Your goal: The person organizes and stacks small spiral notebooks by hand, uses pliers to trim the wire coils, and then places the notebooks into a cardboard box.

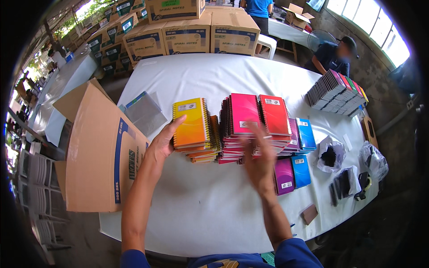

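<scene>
My left hand (167, 136) grips the left side of a stack of yellow spiral notebooks (190, 120), its thumb over the top edge and its other fingers mostly hidden. My right hand (260, 158), blurred by motion, is held with fingers apart over the front of the pink spiral notebooks (245, 107) and red spiral notebooks (275, 114); whether it touches them I cannot tell. Right of these stand purple notebooks (293, 134) and blue notebooks (305, 134). Nearer me lie another purple notebook (283, 176) and blue notebook (301, 171), side by side.
An open carton (98, 152) stands at the left, beside clear plastic sleeves (144, 114). A long notebook stack (335, 94) is at the far right, near another person (333, 56). Plastic bags (331, 154), a tape dispenser (364, 185) and a brown block (309, 214) lie rightward. Cartons (234, 33) rise behind.
</scene>
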Demonstrator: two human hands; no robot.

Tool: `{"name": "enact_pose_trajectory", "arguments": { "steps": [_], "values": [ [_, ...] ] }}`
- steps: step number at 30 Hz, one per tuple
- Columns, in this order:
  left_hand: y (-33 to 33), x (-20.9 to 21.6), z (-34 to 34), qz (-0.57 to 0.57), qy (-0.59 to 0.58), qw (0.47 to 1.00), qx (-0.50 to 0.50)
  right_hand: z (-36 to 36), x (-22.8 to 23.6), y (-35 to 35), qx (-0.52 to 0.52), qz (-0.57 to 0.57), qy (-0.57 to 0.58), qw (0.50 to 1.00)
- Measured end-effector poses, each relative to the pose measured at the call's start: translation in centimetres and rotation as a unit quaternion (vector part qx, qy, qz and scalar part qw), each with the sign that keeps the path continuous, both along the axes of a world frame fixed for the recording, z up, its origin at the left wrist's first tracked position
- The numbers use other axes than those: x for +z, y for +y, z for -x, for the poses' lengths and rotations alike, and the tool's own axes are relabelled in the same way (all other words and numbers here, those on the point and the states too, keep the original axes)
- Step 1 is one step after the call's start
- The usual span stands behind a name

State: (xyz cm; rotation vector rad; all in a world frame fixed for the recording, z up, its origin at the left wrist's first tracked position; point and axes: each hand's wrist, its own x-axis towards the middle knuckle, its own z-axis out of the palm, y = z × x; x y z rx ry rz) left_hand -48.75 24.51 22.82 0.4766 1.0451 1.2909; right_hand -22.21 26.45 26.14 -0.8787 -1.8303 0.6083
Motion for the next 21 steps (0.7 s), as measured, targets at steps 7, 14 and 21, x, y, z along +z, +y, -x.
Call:
{"name": "enact_pose_trajectory", "arguments": {
  "steps": [7,14,21],
  "values": [
    [4.1,1.5,-3.5,-0.03,0.044,0.996,-0.078,-10.1,-1.0,12.6,-0.229,-0.007,-0.131,0.965],
    [4.9,-0.7,-2.5,-0.003,0.044,0.997,-0.058,-9.0,-1.6,12.9,-0.08,0.167,-0.205,0.961],
    [2.7,-0.2,-6.0,-0.054,0.104,0.992,0.044,-9.0,-1.7,12.6,-0.1,0.163,-0.247,0.95]
  ]
}}
